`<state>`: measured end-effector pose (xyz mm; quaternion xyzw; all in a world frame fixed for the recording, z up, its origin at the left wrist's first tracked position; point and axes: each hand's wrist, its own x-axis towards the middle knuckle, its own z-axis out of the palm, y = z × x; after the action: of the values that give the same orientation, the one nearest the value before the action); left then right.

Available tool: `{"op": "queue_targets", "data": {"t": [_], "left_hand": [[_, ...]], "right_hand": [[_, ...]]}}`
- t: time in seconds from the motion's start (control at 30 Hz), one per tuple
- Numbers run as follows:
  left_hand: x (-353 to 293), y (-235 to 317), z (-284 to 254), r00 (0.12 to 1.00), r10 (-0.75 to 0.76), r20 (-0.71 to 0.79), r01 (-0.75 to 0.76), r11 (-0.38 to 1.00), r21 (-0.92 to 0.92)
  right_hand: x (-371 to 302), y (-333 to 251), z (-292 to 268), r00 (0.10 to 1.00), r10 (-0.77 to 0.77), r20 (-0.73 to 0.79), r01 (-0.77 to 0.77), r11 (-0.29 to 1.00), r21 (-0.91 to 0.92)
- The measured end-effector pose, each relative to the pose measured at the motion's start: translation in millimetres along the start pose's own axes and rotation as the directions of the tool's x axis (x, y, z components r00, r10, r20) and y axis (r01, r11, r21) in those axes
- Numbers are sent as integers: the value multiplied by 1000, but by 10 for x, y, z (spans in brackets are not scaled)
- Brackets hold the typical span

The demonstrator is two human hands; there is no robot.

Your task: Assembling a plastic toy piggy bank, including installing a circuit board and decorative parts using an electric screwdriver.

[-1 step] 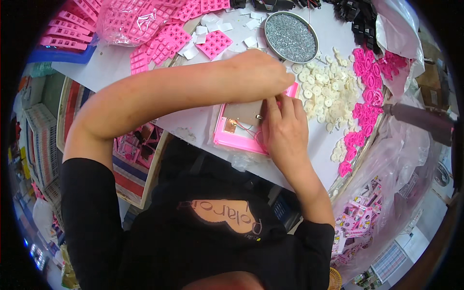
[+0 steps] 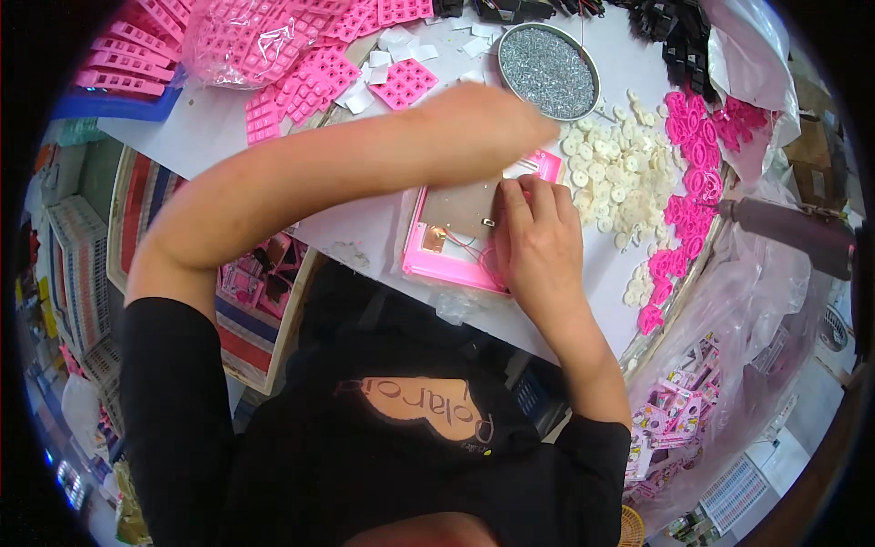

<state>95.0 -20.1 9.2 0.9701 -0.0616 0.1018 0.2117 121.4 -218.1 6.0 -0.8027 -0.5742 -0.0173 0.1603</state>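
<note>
A pink plastic case [image 2: 456, 272] lies at the table's front part, its inside facing up. Inside it are a brown board [image 2: 456, 210], a small copper-coloured piece [image 2: 435, 239] and thin red wires [image 2: 469, 248]. My right hand [image 2: 544, 239] rests over the case's right side, fingers bent and closed on it; the fingertips are partly hidden. Across the case's far end reaches my left arm, and my left hand [image 2: 499, 128] is above it, smeared by motion. Its fingers are turned away, so what they hold is hidden.
Beyond the hands stands a round tray of small metal screws [image 2: 547, 73]. White plastic discs [image 2: 620, 169] and pink parts [image 2: 697, 164] lie to the right, beside a dark powered screwdriver [image 2: 793, 232]. Pink keypads [image 2: 406, 84] and a bagged pink pile [image 2: 241, 41] sit far left.
My left hand has shifted slightly away from the case, so more of its far end shows. My right hand stays nearly in place on the case.
</note>
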Motion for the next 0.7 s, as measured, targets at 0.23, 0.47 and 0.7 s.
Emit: {"op": "queue_targets", "data": {"t": [0.23,0.47,0.7], "left_hand": [[-286,-284,-95,941,-335,-36,336,942,15],[-410,-118,158,938,-100,-331,62,990,-123],[-505,29,75,925,-123,-359,88,990,-113]], "right_hand": [[5,15,-64,1000,4,15,-6,996,85],[344,198,-149,962,251,-104,-164,842,513],[519,223,-75,942,334,-1,-245,691,681]]}}
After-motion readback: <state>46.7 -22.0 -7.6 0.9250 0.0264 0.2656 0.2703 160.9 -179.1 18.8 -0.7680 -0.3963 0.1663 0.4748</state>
